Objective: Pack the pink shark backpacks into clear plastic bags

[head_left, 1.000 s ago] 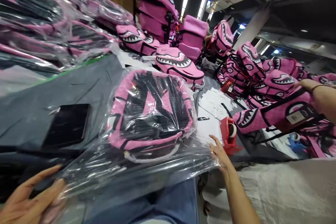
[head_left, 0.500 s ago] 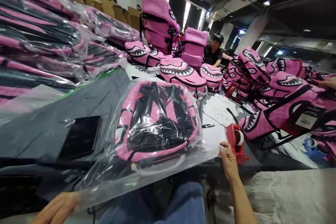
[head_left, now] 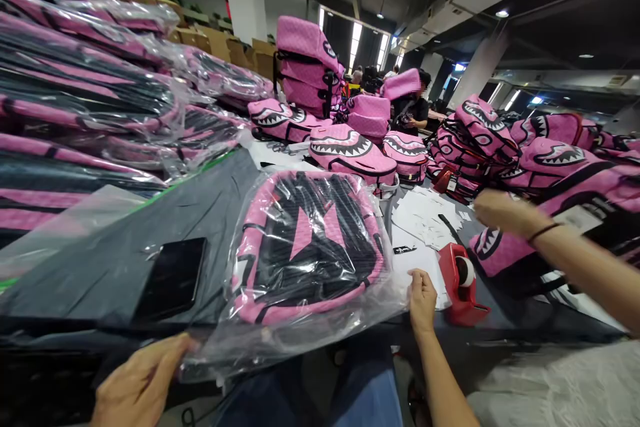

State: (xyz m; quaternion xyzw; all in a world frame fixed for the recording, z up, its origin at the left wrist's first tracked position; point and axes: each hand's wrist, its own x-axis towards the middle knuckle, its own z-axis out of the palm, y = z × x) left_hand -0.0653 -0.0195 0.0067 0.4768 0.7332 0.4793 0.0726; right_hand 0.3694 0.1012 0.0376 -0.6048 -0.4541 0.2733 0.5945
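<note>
A pink and black backpack [head_left: 315, 240] lies back panel up on the table in front of me, inside a clear plastic bag [head_left: 295, 343]. The bag's loose mouth hangs past the near table edge. My left hand [head_left: 143, 377] has its fingers closed on the left corner of that mouth, and my right hand [head_left: 423, 297] pinches the right corner. Just right of my right hand stands a red tape dispenser [head_left: 463, 287] with a white roll. White papers [head_left: 425, 217] are spread behind it.
A black phone [head_left: 173, 277] lies on the grey table covering [head_left: 215, 190] at left. Bagged backpacks [head_left: 85, 80] are piled on the left. Unbagged shark-mouth backpacks [head_left: 350, 147] stand behind and right. A co-worker's arm [head_left: 560, 247] reaches in from the right; another person [head_left: 417, 110] is farther back.
My left hand has come up and inward with the bag's left corner, and the bag mouth sags less widely. The co-worker's arm has reached over the right-hand backpacks. The camera view has tilted slightly.
</note>
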